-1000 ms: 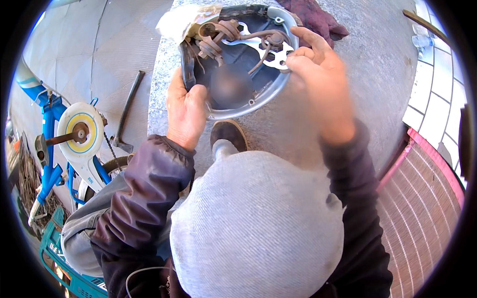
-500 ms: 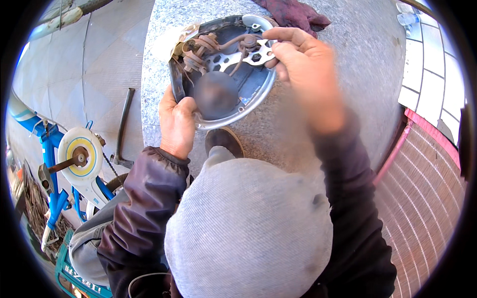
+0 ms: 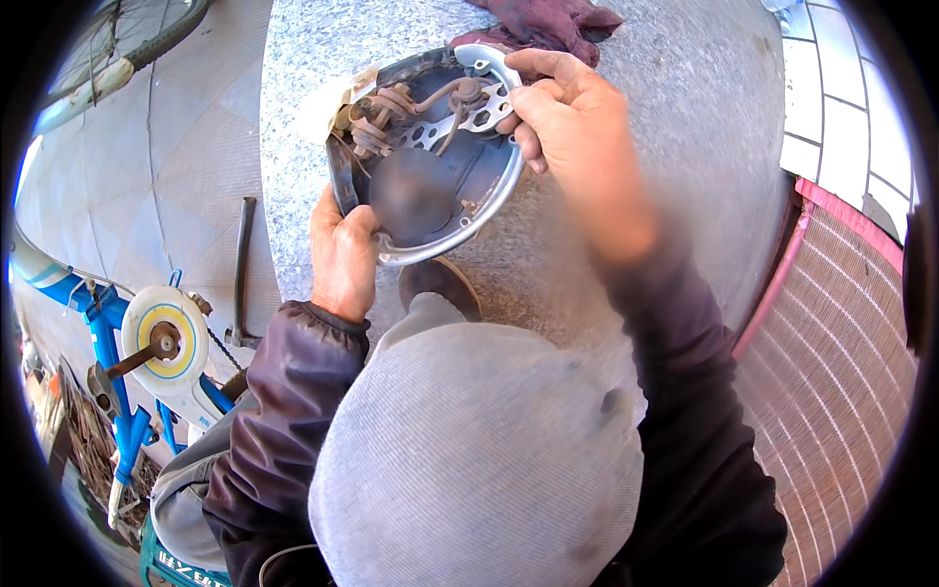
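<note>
A round, shell-like metal housing (image 3: 505,196) with a silver rim is held up over the stone slab. Rusty bolts, washers and a bent rod (image 3: 391,101) sit inside it, with a blurred dark round patch in its lower part. My left hand (image 3: 342,256) grips the lower left edge, thumb over the rim. In my right hand (image 3: 577,137), thumb and fingers pinch the end of a flat silver multi-hole wrench (image 3: 452,125) at the upper right. The wrench reaches across the housing's inside, by a rusty nut (image 3: 469,93); whether it is seated on that nut I cannot tell.
A dark red cloth (image 3: 548,24) lies on the slab's far side. To the left are a blue bicycle frame with a white chain guard (image 3: 166,342) and a long-handled hammer-like tool (image 3: 245,264) on the ground. A brown mat with pink edging (image 3: 831,391) lies right.
The housing, wrench and both hands sit slightly further left in view, with the right hand a little higher. Both grips look the same. The surroundings have shifted too.
</note>
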`<act>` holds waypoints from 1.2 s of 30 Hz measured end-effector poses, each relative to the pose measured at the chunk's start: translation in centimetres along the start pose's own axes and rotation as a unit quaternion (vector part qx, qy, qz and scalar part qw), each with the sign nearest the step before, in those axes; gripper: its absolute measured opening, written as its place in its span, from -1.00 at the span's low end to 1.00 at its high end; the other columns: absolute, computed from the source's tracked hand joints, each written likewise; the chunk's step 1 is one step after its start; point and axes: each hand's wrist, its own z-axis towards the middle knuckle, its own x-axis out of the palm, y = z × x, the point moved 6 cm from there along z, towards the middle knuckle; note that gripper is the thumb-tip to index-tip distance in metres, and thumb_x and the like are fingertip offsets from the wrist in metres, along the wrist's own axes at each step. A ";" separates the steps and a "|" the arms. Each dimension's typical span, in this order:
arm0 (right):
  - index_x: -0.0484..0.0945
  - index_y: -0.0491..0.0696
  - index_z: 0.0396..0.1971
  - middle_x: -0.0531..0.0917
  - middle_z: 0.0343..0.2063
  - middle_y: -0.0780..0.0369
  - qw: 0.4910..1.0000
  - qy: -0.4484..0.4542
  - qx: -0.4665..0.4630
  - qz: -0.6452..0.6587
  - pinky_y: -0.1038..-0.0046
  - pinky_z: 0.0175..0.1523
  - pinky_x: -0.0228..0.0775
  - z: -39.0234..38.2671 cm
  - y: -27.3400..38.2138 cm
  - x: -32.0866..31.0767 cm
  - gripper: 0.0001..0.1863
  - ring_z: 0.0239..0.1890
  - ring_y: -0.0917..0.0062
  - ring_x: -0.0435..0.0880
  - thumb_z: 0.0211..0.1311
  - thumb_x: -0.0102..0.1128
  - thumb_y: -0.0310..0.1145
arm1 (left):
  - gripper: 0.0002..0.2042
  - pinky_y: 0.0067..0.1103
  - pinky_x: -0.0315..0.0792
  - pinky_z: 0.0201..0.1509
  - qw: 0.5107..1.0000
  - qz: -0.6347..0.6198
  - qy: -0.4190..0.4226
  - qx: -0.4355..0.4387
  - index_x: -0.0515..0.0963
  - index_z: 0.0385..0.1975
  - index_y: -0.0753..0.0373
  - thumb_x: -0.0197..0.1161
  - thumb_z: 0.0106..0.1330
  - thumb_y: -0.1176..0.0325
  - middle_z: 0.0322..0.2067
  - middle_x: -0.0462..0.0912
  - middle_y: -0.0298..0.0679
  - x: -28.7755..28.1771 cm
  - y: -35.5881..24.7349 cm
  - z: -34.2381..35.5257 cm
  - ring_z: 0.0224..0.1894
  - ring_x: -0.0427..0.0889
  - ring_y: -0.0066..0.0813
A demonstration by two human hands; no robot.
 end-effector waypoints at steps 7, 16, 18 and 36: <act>0.52 -0.26 -0.21 0.59 -0.62 0.27 0.996 -0.006 -0.023 -0.089 0.62 -0.50 0.30 -0.1 -0.9 -0.4 -0.76 -0.62 0.72 0.46 0.09 0.09 -0.52 | -0.68 -0.61 0.45 -0.18 1.000 0.015 0.004 0.009 0.45 -0.14 0.44 -0.06 0.07 0.61 -0.29 0.60 -0.18 -0.3 0.6 0.3 -0.31 0.55 -0.49; 0.51 -0.25 -0.35 0.64 -0.59 0.11 0.989 -0.026 0.008 -0.145 0.51 -0.39 0.43 -0.2 -3.4 0.2 -0.78 -0.54 0.51 0.63 0.01 0.19 -0.43 | -0.65 -0.60 0.46 -0.17 0.998 0.044 0.001 0.035 0.44 -0.12 0.45 -0.07 0.04 0.59 -0.30 0.59 -0.19 -0.5 0.8 0.5 -0.30 0.54 -0.49; 0.51 -0.24 -0.37 0.64 -0.59 0.11 0.987 -0.040 0.010 -0.157 0.49 -0.38 0.44 -0.2 -3.8 0.2 -0.77 -0.55 0.48 0.63 0.00 0.22 -0.40 | -0.64 -0.60 0.45 -0.17 0.998 0.055 0.006 0.039 0.43 -0.12 0.45 -0.08 0.04 0.59 -0.30 0.58 -0.19 -0.6 1.1 0.6 -0.31 0.52 -0.50; 0.58 -0.25 -0.58 0.56 -0.75 0.24 0.992 -0.004 0.114 -0.052 0.59 -0.64 0.24 -1.6 -3.6 0.5 -0.71 -0.76 0.69 0.43 0.14 0.11 -0.31 | -0.66 -0.66 0.41 -0.18 0.998 0.055 0.011 0.030 0.46 -0.13 0.41 -0.09 0.06 0.60 -0.30 0.58 -0.26 -0.8 1.3 1.2 -0.33 0.50 -0.57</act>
